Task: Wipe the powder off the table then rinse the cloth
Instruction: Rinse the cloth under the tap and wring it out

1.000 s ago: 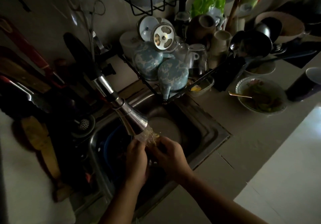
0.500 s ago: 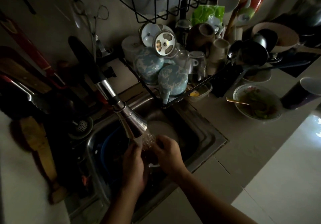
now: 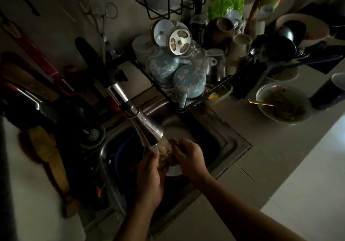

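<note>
Cloth look: cloth (image 3: 164, 153), small, yellowish-tan, bunched into a wad; its weave is too dim to tell.
Cloth state: wet, with water from the faucet spray head (image 3: 149, 129) falling straight onto it.
Cloth place: just under the spray head, over the basin of the steel sink (image 3: 234, 144).
Cloth hold: gripped from both sides, left hand (image 3: 149, 178) below and left, right hand (image 3: 188, 158) on the right, fingers curled round it.

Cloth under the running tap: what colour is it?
The cloth looks yellowish-tan, though the light is dim; head view.
</note>
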{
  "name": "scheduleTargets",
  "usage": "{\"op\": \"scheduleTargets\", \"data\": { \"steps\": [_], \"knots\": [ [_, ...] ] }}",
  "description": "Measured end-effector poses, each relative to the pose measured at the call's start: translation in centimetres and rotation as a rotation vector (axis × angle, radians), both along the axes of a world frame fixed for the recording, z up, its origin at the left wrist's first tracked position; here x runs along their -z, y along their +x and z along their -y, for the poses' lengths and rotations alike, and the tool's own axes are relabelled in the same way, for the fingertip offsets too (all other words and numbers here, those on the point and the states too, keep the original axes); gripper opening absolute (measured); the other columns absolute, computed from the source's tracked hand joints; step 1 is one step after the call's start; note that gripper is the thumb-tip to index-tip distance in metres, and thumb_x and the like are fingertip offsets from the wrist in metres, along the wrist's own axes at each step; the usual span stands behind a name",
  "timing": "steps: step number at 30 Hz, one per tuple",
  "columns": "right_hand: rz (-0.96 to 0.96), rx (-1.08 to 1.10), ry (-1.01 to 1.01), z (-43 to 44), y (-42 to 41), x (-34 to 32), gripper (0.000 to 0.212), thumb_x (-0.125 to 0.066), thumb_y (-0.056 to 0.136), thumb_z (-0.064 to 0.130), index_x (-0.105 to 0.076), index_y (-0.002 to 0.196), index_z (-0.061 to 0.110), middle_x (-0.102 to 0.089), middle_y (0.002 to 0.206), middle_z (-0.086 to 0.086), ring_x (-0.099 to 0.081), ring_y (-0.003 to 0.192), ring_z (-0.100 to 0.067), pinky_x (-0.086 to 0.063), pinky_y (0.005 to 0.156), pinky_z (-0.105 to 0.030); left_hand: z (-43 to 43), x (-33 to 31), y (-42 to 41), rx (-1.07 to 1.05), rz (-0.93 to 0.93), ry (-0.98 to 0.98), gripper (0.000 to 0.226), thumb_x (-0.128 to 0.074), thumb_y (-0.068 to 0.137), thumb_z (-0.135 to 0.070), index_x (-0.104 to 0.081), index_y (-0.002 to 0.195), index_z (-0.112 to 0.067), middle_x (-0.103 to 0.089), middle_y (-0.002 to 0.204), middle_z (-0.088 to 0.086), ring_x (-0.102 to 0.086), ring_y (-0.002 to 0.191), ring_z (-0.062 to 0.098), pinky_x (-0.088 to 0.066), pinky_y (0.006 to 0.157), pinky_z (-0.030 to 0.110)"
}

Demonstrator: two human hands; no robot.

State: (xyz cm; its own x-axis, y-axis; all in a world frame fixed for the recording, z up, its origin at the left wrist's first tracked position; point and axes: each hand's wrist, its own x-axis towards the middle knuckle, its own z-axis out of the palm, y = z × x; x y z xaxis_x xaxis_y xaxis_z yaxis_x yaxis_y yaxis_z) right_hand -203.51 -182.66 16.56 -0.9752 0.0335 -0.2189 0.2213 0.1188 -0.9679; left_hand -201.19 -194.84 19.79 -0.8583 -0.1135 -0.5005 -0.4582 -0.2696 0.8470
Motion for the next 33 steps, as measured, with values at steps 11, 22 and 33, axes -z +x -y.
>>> {"op": "scheduleTargets", "data": {
  "steps": [11,22,33],
  "knots": [
    [0.080,0.031,-0.061,0.1,0.3,-0.4,0.008,-0.058,0.099,0.014,-0.064,0.096,0.009,-0.068,0.088,-0.005,-0.072,0.071,-0.011,-0.056,0.059,-0.020,-0.1,-0.1,0.3,0.036,-0.048,-0.039,0.032,-0.049,0.098,-0.028,-0.061,0.128,-0.024,-0.071,0.115,-0.001,-0.068,0.106,0.017,-0.051,0.089,0.038],
    [0.139,0.108,-0.117,0.4,0.2,-0.1,0.009,-0.059,0.099,0.013,-0.063,0.098,0.005,-0.068,0.087,-0.010,-0.069,0.064,-0.012,-0.055,0.055,-0.022,-0.5,0.6,0.9,0.050,-0.034,-0.100,0.041,-0.057,0.092,-0.040,-0.060,0.129,-0.023,-0.070,0.119,0.000,-0.068,0.106,0.013,-0.052,0.093,0.038],
    [0.307,0.006,-0.455,-1.6,0.4,-0.4,0.014,-0.055,0.102,0.016,-0.066,0.103,0.008,-0.072,0.089,-0.010,-0.071,0.077,-0.017,-0.058,0.067,-0.031,0.5,-0.7,-1.0,-0.087,-0.076,-0.009,0.035,-0.042,0.103,-0.024,-0.057,0.131,-0.008,-0.065,0.123,0.017,-0.064,0.111,0.031,-0.052,0.082,0.028]
  ]
}}
